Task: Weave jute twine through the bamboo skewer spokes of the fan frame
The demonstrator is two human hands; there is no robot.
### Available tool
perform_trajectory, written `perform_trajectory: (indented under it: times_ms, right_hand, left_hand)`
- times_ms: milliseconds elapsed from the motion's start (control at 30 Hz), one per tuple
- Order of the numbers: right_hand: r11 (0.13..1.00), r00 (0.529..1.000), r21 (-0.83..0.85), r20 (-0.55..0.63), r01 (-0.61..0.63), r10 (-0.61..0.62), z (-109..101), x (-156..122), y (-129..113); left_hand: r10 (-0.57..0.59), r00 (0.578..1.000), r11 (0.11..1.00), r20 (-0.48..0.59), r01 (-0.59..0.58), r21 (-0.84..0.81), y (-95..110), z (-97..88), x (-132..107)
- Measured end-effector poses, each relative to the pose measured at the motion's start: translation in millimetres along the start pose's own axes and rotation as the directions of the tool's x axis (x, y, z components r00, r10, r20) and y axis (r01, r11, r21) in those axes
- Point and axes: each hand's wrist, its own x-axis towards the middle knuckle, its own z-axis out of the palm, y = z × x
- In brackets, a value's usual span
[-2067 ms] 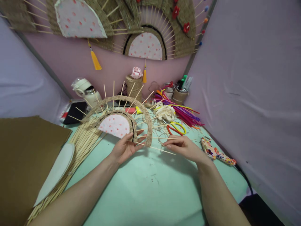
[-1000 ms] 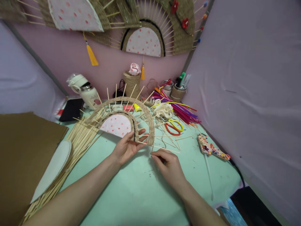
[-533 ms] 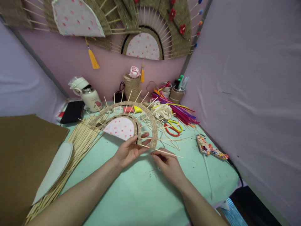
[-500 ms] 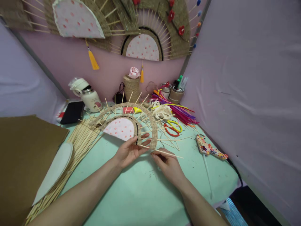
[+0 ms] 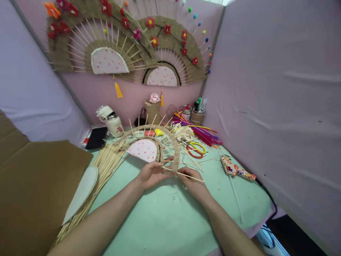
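Above the table's middle I see a half-round fan frame, made of thin wooden sticks with twine wound into two arcs. A white half-circle with pink dots fills its centre. My left hand supports the frame from below near its right end, the thumb at the black-edged inner arc and the fingers behind the sticks. At the outer arc's lower right end, my right hand pinches with thumb and forefinger, right by the lowest stick. That stick passes over the fingers; whether twine lies in the pinch is too small to tell.
Bundled thin sticks and brown cardboard lie left. Scissors, loose sticks and pipe cleaners lie behind my right hand. A patterned glue gun rests at right. A bottle and twine spool stand behind.
My view has tilted up, so more of the decorated fans on the wall shows. My right hand has shifted slightly closer to the outer arc's end. My left hand keeps its hold.
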Motion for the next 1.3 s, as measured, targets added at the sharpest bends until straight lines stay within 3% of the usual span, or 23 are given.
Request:
perform_trajectory:
  times_ms: [200,467,733,833,933,1100,1300]
  right_hand:
    - [0.997,0.990,0.010,-0.119,0.073,-0.072,-1,-1,7]
    - [0.986,0.967,-0.035,-0.191,0.162,-0.165,-4,-8,-1]
    - [0.987,0.955,-0.045,-0.248,0.155,-0.161,-3,-9,-4]
    - [0.980,0.954,-0.075,-0.224,0.186,-0.198,-6,-8,-3]
    - [0.967,0.945,-0.123,-0.218,0.221,-0.244,-13,-7,3]
    - [0.968,0.913,-0.156,-0.331,0.196,-0.238,-31,-8,11]
    - [0.954,0.896,-0.101,-0.328,0.282,-0.300,-43,-17,5]
  left_hand:
    - [-0.048,0.998,0.998,0.039,0.047,0.035,4,1.4,-4]
    - [0.012,0.993,0.999,-0.118,-0.007,0.047,-6,7.7,-2]
    - [-0.011,0.999,1.000,-0.045,0.012,0.019,-8,20.6,-5]
    - [0.040,0.997,0.999,-0.064,-0.038,0.033,-4,24.2,-7]
    - [0.081,0.993,0.995,-0.085,-0.075,0.069,5,20.4,-7]
    - [0.099,0.991,0.992,-0.095,-0.090,0.092,20,3.6,-5]
    - [0.108,0.987,0.989,-0.118,-0.096,0.109,22,-6.2,-3]
